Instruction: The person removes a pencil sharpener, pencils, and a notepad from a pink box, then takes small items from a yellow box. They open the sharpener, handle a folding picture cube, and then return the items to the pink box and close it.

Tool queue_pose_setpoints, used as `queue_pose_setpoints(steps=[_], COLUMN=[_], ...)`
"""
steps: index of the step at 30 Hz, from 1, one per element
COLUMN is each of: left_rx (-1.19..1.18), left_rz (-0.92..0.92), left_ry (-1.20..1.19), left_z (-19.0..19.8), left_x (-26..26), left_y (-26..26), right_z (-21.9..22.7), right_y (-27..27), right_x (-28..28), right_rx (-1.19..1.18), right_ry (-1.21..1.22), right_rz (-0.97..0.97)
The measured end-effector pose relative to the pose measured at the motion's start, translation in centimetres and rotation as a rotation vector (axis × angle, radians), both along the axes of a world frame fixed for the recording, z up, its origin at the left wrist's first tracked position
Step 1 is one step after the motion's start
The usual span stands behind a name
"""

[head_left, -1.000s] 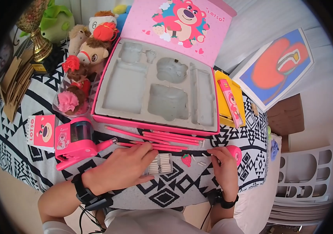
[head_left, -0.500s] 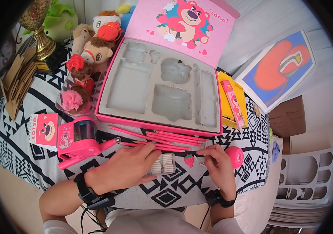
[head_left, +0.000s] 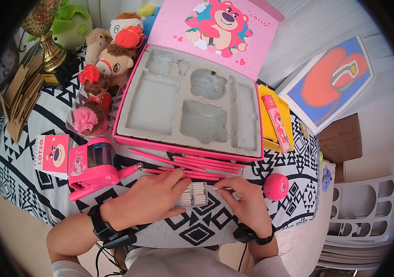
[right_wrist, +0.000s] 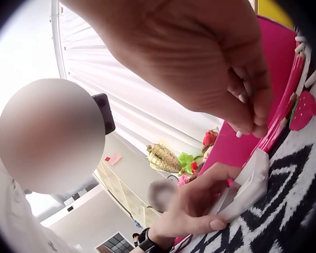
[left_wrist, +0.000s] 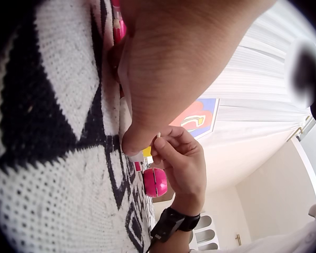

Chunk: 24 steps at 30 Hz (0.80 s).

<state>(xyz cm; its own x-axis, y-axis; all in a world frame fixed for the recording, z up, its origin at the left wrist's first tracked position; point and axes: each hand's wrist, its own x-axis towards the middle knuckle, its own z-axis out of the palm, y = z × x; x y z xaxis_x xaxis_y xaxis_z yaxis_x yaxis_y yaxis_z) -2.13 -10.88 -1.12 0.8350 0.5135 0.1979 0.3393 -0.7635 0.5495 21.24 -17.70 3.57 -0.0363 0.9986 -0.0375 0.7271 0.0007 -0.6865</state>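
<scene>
My left hand point(head_left: 144, 201) grips the left side of a small clear box point(head_left: 205, 199) filled with rows of short white sticks point(head_left: 199, 193). The right wrist view shows its thumb at the near edge of this box, fingers on the far side. Close to the box's right side, my right hand point(head_left: 248, 210) pinches a short white stick point(right_wrist: 239, 134) between thumb and fingertips. Beneath that hand in the head view, a red strawberry-shaped piece point(right_wrist: 305, 112) is hidden; the right wrist view shows it on the cloth, with loose white sticks point(right_wrist: 311, 79) nearby.
Pink pencils point(head_left: 197, 162) lie behind the hands, before a large open pink box point(head_left: 183, 146) with a grey moulded insert. A pink crank sharpener point(head_left: 93, 168) and a notebook point(head_left: 53, 154) are left, a round pink container point(head_left: 276, 187) right. Plush toys point(head_left: 114, 60) stand behind.
My right hand has moved left from beside the round pink container towards the small clear box, pinching a white stick. The left hand has stayed on the box.
</scene>
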Motion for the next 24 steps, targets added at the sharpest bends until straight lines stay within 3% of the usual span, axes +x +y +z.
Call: queue_pose_setpoints(steps=[2, 24], left_rx=[0.002, -0.005], left_rz=[0.002, 0.001], left_ry=[-0.004, 0.005], left_z=[0.0, 0.1], left_x=[0.0, 0.0], left_y=[0.0, 0.0], right_z=[-0.1, -1.3], right_y=[0.4, 0.3], right_x=[-0.2, -2.0], right_rx=[0.081, 0.144], right_ry=[-0.087, -0.196], right_rz=[0.177, 0.276])
